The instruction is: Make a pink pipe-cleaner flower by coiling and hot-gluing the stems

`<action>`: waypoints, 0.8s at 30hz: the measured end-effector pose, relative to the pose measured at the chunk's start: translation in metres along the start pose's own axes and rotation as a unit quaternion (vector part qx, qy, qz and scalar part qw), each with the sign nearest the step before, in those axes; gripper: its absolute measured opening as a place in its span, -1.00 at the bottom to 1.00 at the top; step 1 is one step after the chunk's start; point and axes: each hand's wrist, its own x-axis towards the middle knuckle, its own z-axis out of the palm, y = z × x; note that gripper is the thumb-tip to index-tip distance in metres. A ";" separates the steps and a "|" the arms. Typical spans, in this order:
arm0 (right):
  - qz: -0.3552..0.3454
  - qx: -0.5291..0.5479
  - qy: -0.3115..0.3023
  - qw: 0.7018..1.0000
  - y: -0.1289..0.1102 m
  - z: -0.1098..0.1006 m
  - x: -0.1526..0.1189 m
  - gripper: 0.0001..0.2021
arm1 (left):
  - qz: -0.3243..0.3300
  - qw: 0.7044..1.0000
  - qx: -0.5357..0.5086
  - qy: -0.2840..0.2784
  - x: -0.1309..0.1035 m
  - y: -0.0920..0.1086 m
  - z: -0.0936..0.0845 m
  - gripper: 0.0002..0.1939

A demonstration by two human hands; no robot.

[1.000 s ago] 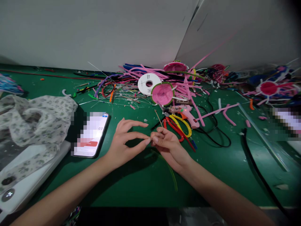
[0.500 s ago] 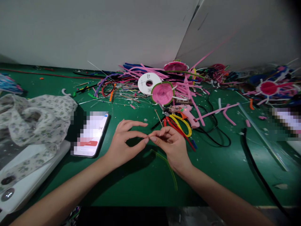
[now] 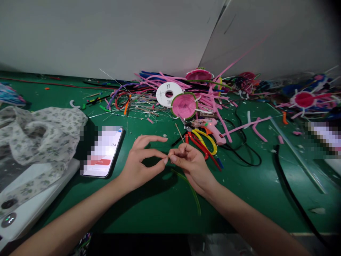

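Note:
Above the green table, my left hand point(image 3: 142, 163) pinches thumb to forefinger, its other fingers stretched forward. Against those tips, thumb and curled fingers of my right hand point(image 3: 193, 165) pinch too. Whatever lies between them is too small to make out. A thin pale stick point(image 3: 179, 132) runs up from behind the right fingers; I cannot tell if it is held. Beneath my right hand curves a yellow-green pipe cleaner point(image 3: 196, 199). Just beyond lie pliers with red and yellow handles point(image 3: 211, 146) and a pink glue gun point(image 3: 213, 129).
A phone point(image 3: 102, 153) lies left of my hands, near a floral cloth point(image 3: 53, 138) over a white device. Behind are a white spool point(image 3: 163, 93), a pink disc with green rim point(image 3: 185, 105) and heaped pipe cleaners. A black cable point(image 3: 289, 193) crosses the right side.
Both hands stay almost in place, fingertips together. The right hand has shifted very slightly; the things on the table have not moved.

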 end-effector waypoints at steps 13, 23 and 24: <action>0.071 0.089 -0.080 0.990 -0.002 -0.001 -0.001 -0.58 | -0.018 0.999 -0.038 -0.017 -0.002 0.000 -0.003 -0.92; 0.109 0.176 -0.122 0.971 -0.001 -0.004 0.000 -0.59 | -0.018 0.997 -0.070 -0.013 -0.002 0.000 -0.002 -0.93; 0.111 0.183 -0.124 0.969 -0.001 -0.004 0.000 -0.60 | -0.016 0.997 -0.070 -0.013 -0.002 0.000 -0.002 -0.93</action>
